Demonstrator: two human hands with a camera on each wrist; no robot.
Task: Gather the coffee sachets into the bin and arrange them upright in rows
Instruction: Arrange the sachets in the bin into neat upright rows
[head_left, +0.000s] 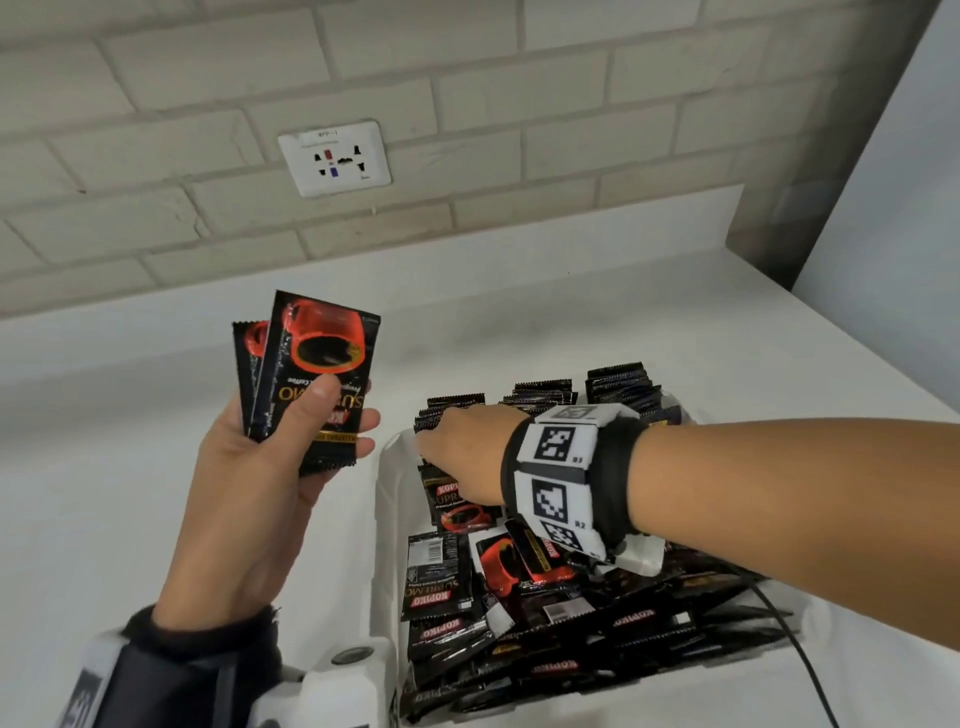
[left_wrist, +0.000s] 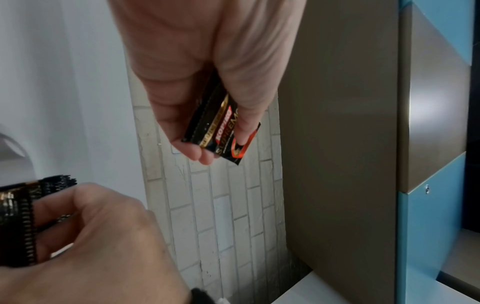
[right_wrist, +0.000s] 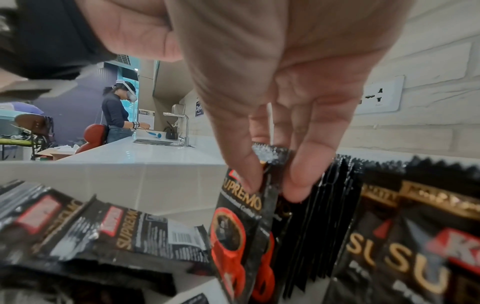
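My left hand (head_left: 270, 457) gripped two Kopiko sachets (head_left: 317, 379) at nine o'clock of the bin (head_left: 387, 499); my right hand's (head_left: 462, 447) fingers (right_wrist: 301, 181) pinched an upright sachet (right_wrist: 241, 222) in its far row.

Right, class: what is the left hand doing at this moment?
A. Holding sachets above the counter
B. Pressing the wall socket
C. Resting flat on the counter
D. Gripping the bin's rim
A: the left hand holds a few sachets in the air beside the bin, thumb across the front one, while the right hand reaches into the bin.
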